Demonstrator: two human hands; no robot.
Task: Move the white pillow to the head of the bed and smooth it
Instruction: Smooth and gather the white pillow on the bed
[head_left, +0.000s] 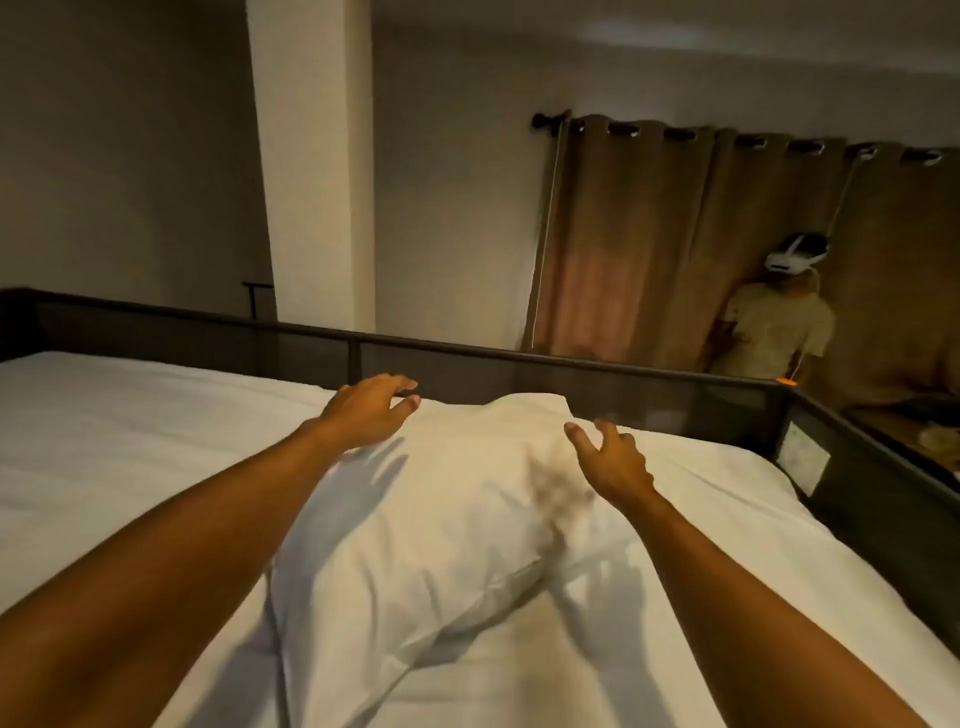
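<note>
A white pillow lies lengthwise on the white sheet of the bed, its far end bunched up against the dark headboard rail. My left hand hovers over the pillow's far left corner with fingers spread and slightly curled. My right hand hangs above the pillow's right side, fingers apart. Neither hand grips the fabric; both cast shadows on the pillow.
The dark bed frame turns a corner at the right and runs along the bed's right edge. Behind it hang brown curtains. A person wearing a white headset stands by the curtains. A white pillar rises behind the headboard.
</note>
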